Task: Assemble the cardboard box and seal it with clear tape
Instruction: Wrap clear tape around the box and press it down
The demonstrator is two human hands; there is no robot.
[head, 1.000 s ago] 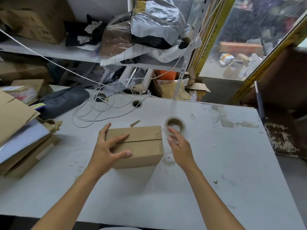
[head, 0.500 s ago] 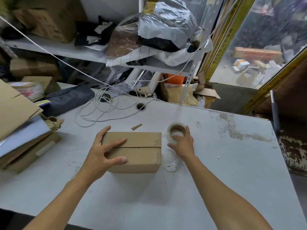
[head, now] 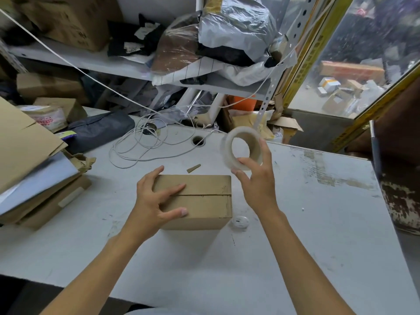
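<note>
A small brown cardboard box (head: 204,198) stands on the white table (head: 318,235), its two top flaps folded down and meeting at a seam along the middle. My left hand (head: 154,201) lies flat on the box's left end, fingers spread over the flaps. My right hand (head: 256,183) holds a roll of clear tape (head: 242,150) in the air above and to the right of the box, with the thumb and fingers gripping the rim of the ring.
Flattened cardboard sheets (head: 25,155) are stacked at the table's left edge. A coiled white cable (head: 145,146) and a cardboard scrap (head: 193,168) lie behind the box, a small white round object (head: 239,222) at its right. Cluttered shelves stand behind.
My right hand reached to the tape roll lying on the table, took hold of it and lifted it off the surface. My left hand stayed on the box.
</note>
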